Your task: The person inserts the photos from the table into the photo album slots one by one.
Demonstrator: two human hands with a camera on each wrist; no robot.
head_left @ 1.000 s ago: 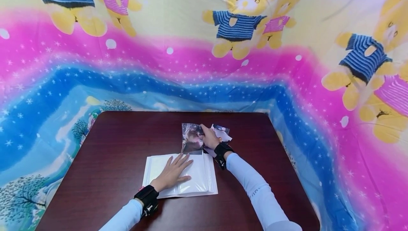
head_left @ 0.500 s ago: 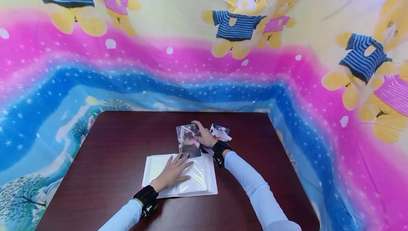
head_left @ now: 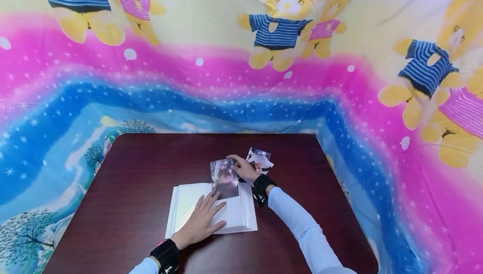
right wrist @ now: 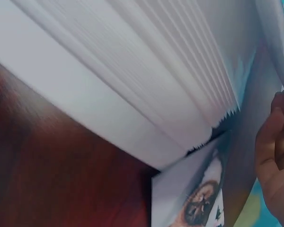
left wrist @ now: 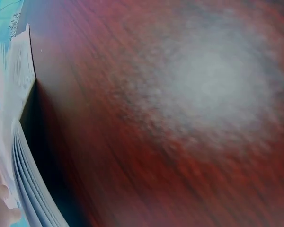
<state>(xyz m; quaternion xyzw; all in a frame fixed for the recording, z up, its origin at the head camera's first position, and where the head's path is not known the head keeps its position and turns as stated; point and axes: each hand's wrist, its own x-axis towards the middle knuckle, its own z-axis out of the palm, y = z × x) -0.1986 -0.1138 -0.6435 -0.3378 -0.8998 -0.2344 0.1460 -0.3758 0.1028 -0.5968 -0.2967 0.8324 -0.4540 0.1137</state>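
A white photo album lies spread out on the table, its layered page edges showing in both wrist views. My left hand rests on the pages with fingers spread; a bit of it shows at the left wrist view's lower left. A photo print overlaps the top of the right-hand page. My right hand pinches the print's right edge, and in the right wrist view that hand is at the right border. Left fingertips are at the print's lower left corner. Whether the print's lower end is inside the page's sleeve, I cannot tell.
More loose photos lie partly under the right hand, beyond the album; one photo shows beside the page edges in the right wrist view. The dark wooden table backs onto a printed cloth with bears.
The right hand has brought the print left, then down toward me, so it covers more of the right page. The left hand has slid slightly down toward me, still spread on the album.
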